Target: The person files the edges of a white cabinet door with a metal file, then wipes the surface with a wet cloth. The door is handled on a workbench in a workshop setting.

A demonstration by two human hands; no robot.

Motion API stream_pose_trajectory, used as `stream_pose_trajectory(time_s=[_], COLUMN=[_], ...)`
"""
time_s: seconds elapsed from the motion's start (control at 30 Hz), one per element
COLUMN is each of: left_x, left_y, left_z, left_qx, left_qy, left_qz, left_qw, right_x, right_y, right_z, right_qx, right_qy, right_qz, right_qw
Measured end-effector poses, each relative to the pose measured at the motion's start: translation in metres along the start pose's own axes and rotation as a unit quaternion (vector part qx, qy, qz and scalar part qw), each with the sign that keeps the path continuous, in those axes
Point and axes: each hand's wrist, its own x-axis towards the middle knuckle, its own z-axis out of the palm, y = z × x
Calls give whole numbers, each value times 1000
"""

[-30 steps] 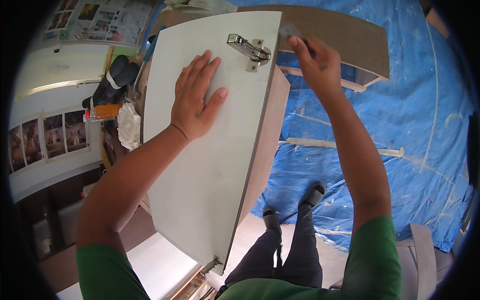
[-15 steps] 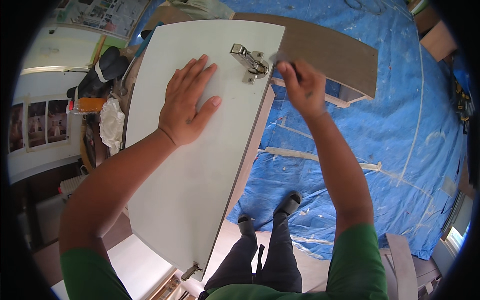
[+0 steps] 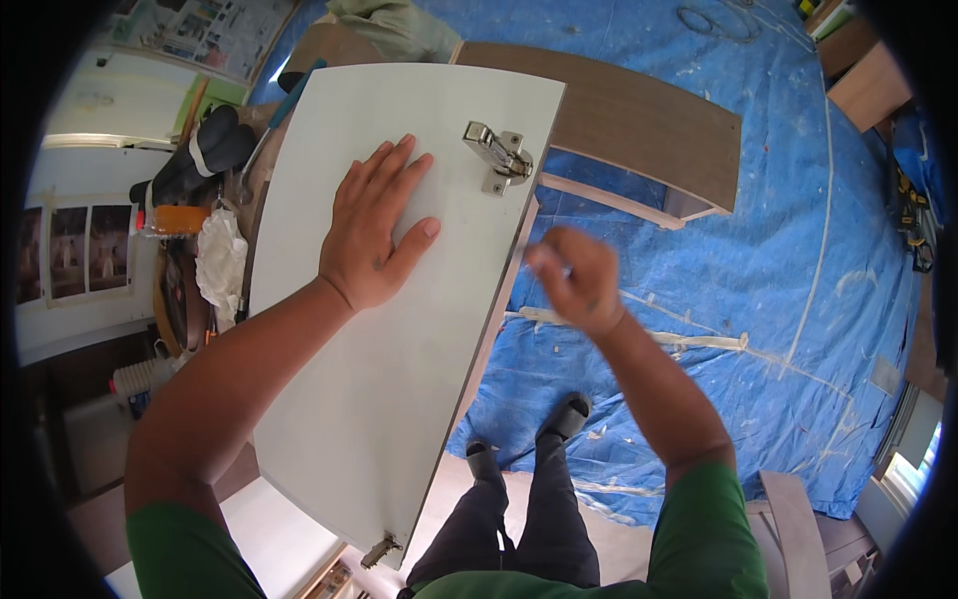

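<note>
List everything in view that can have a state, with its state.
White panel: lying flat
Far hinge: mounted on panel
Near hinge: mounted at panel's edge
Left hand: spread flat on panel
Right hand: curled, blurred; grip unclear
Orange bottle: lying sideways, capped
White sheet: crumpled
Blue tarp: spread out, wrinkled

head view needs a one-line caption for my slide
Left hand spread flat on a white panel with metal hinges, right hand curled near its edge.
</note>
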Motion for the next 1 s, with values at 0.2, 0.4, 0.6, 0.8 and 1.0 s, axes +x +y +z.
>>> stream_pose_trajectory(time_s=[0.2,0.4,0.6,0.8,1.0], left_x=[-1,3,3,2,3], left_y=[-2,1,-1,0,0], left_z=[-1,-1,0,-2,0], left_qx=[-4,11,9,0,-8], left_qy=[-7,-10,-14,-16,-13], left_qz=[5,17,14,5,9], left_qw=[1000,1000,1000,1000,1000], right_x=[-1,100,125,30,105], right_y=[13,78,70,30,86], right_z=[22,-5,-22,16,2], right_qx=[42,25,16,75,75], right_qy=[26,179,184,86,186], right_qz=[25,118,190,71,93], right_qw=[998,976,964,991,975])
